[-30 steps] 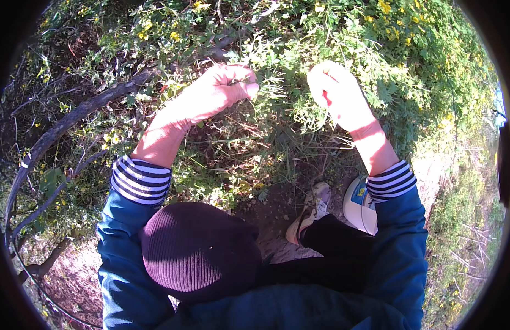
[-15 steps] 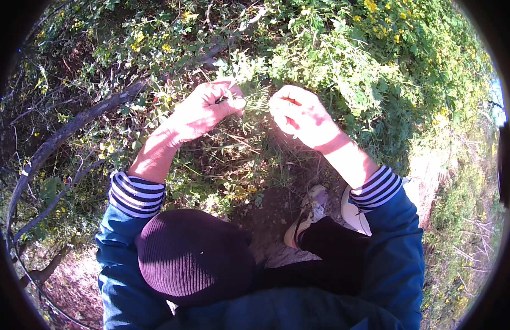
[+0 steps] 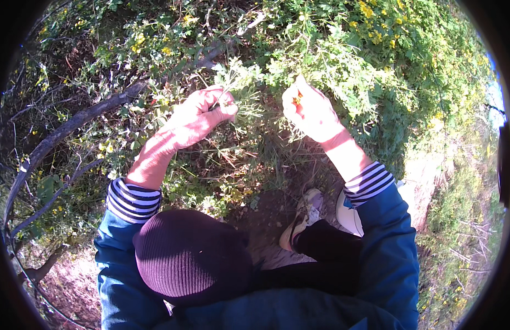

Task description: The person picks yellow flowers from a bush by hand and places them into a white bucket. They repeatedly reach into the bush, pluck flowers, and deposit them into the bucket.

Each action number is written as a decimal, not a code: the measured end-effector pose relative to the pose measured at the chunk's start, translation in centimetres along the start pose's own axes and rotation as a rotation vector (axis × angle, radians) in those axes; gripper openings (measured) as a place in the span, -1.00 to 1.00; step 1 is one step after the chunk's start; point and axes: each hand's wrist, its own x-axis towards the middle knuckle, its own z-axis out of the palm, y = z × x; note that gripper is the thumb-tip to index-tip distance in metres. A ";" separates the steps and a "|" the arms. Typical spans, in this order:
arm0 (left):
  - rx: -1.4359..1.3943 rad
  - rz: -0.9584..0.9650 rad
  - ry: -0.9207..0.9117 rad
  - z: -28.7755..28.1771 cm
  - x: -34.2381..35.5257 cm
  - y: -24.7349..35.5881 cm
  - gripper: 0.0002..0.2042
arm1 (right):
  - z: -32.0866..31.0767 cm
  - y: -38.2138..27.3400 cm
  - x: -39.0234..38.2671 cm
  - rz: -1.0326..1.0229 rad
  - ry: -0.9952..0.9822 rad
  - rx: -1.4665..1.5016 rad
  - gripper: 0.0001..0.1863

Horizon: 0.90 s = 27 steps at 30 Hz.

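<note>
My left hand (image 3: 203, 116) is closed, thumb against curled fingers, in a pinch on a pale green sprig (image 3: 233, 82). The sprig's feathery leaves fan out past the fingertips, among the other growth. To its right, my right hand (image 3: 314, 113) is curled with the palm partly turned up. A small orange patch shows among its fingers; what that is, I cannot make out. Leafy green plants (image 3: 343, 71) stand just beyond the right fingertips. The two hands are apart.
A bent grey branch (image 3: 73, 124) arches across the left side. Yellow flowers (image 3: 370, 22) dot the greenery at far right. Below sit my ribbed dark knee (image 3: 192, 256), a light shoe (image 3: 304, 217) on bare soil, and a white container (image 3: 348, 215) partly behind my right sleeve.
My right hand has moved to the right and turned, so the orange patch shows more. My left hand has shifted slightly left, still pinching the sprig. The gap between the hands is wider.
</note>
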 end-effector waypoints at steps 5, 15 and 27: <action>-0.022 -0.005 0.022 -0.2 -0.2 0.1 -0.85 | 0.7 0.9 1.5 -0.466 0.097 -0.756 -0.69; 0.145 -0.071 -0.028 0.0 -0.6 0.7 -0.85 | 2.7 1.0 5.5 -0.201 0.233 -0.790 -0.47; 0.024 0.009 0.039 1.8 0.0 0.8 -0.78 | 3.7 -0.8 0.0 -0.495 0.244 -0.941 -0.85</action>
